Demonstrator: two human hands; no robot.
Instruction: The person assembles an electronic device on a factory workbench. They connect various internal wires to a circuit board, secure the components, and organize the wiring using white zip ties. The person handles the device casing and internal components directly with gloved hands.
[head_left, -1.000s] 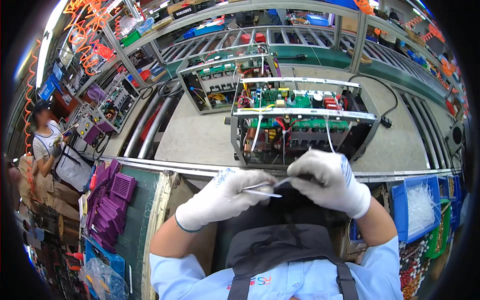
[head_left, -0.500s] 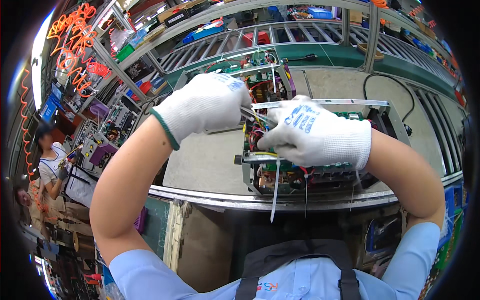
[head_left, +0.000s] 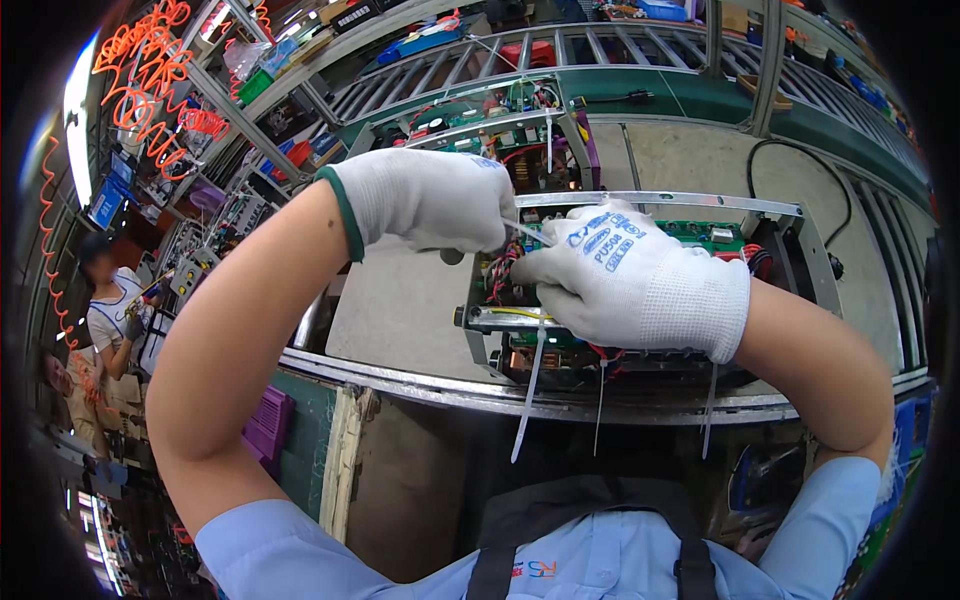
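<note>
Both my hands wear white knitted gloves. My left hand (head_left: 440, 203) is closed around one end of a white cable tie (head_left: 531, 234), whose strip runs taut across to my right hand (head_left: 632, 278). The fingers of my right hand are pinched at the tie's other end, over a bundle of coloured wires (head_left: 498, 275). What lies under those fingertips is hidden. Below them is an open metal-framed electronic unit (head_left: 640, 196) with green circuit boards. Further white cable ties (head_left: 528, 398) hang down from its near side.
Behind stands a second open unit (head_left: 588, 150) with a purple panel. A roller conveyor (head_left: 640, 48) crosses the back, and a black cable (head_left: 790, 143) loops at the right. Orange coiled hoses (head_left: 140, 75) hang at the left, where another person (head_left: 112, 310) works. The bench's metal edge (head_left: 420, 385) runs in front.
My left hand has drawn slightly away from my right, and the tie strip between them now shows stretched. The view has shifted a little, with the unit appearing lower.
</note>
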